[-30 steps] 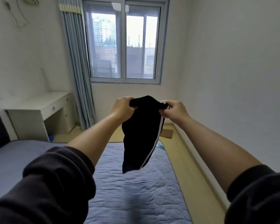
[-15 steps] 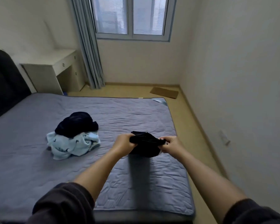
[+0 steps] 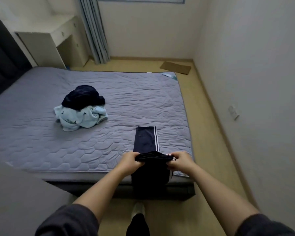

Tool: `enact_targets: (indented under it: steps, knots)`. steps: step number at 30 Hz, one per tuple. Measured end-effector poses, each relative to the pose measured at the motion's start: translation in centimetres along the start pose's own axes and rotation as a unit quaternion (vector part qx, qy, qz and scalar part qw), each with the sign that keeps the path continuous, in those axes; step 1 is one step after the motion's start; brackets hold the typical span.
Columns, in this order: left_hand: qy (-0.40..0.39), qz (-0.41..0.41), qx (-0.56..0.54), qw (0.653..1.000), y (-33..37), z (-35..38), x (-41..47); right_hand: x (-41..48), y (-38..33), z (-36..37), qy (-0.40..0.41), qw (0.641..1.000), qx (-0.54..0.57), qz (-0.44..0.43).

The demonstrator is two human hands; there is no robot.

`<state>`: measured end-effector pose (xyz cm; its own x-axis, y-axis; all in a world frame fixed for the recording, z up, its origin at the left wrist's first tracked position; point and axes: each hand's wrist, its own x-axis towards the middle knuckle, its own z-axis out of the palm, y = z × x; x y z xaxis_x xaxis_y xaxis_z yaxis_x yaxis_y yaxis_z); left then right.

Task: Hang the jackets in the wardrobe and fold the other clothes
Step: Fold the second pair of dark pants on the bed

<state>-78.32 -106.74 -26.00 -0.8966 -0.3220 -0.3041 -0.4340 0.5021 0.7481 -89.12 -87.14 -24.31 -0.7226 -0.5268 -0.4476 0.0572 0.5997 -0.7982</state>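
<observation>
At six o'clock a pale shoe [image 3: 138, 210] stood on the wooden floor [image 3: 204, 120]. Just beyond it both hands were closed on the near end of the dark track trousers [image 3: 146, 142]. The left hand [image 3: 131, 160] gripped the bunched cloth on its nine o'clock side and the right hand [image 3: 180, 161] on its three o'clock side, fingers curled round it. The trousers, white-striped along one edge, lay in a narrow strip on the bed [image 3: 126, 103], running toward twelve o'clock, with one part hanging over the bed's near edge. Well apart, at ten o'clock from them, a navy garment [image 3: 83, 97] sat on a crumpled light-blue printed garment [image 3: 80, 116]. Farther off at eleven o'clock stood a white desk [image 3: 58, 31], with a grey-blue curtain [image 3: 94, 29] just beside it.
</observation>
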Motion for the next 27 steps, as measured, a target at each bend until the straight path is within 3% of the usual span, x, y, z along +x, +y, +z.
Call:
enact_targets:
  steps: [6,17,22,25,27]
  knots:
    - [-0.033,-0.038,-0.058,0.997,-1.2,-1.0,9.0,8.5,-1.2,-0.9,0.003,0.999,-0.032,0.025]
    - [-0.041,-0.09,-0.065,0.993,-9.7,-1.8,37.0,36.9,2.0,-0.9,0.026,0.999,-0.02,0.032]
    - [0.024,-0.079,-0.092,0.992,-15.0,0.5,46.7,48.5,5.7,1.3,0.072,0.996,0.017,0.058]
    - [0.089,-0.157,-0.157,0.971,-19.3,3.2,50.4,53.3,9.2,3.5,0.067,0.989,0.084,0.101]
    - [0.094,-0.215,-0.135,0.963,-23.1,6.0,50.4,53.7,12.8,5.8,0.051,0.982,0.099,0.151]
